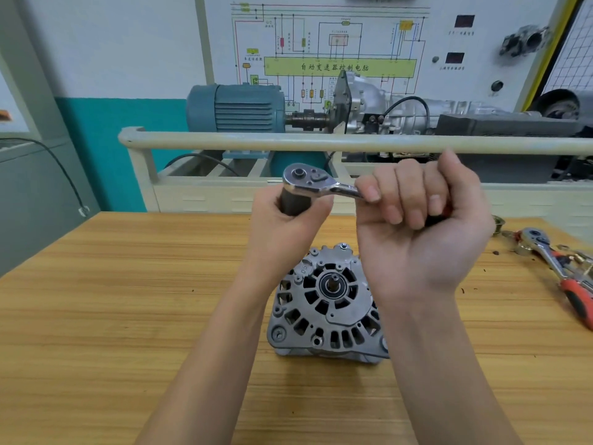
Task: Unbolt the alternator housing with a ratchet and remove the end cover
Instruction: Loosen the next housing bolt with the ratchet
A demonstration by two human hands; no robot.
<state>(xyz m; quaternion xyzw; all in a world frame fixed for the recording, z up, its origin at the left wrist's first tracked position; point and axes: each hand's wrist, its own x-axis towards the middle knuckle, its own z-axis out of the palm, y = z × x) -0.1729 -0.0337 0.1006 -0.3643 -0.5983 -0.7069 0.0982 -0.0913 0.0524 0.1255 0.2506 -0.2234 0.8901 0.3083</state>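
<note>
Above the alternator [324, 303] (resting on the counter [128, 300]), the left hand [288, 216] gripped the socket [293, 203]; the right hand [423, 226] clenched the ratchet [321, 183] handle.

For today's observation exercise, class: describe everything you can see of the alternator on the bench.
The alternator is a cast, dull silver-grey metal unit lying flat on the wooden bench, end face up. That face has rings of ventilation slots, a central shaft stub inside a dark bearing, bolt lugs around the rim and "D5" marked near its upper left. Its right edge is hidden behind the right forearm. Neither hand touches it; both hold a ratchet above it.
</note>
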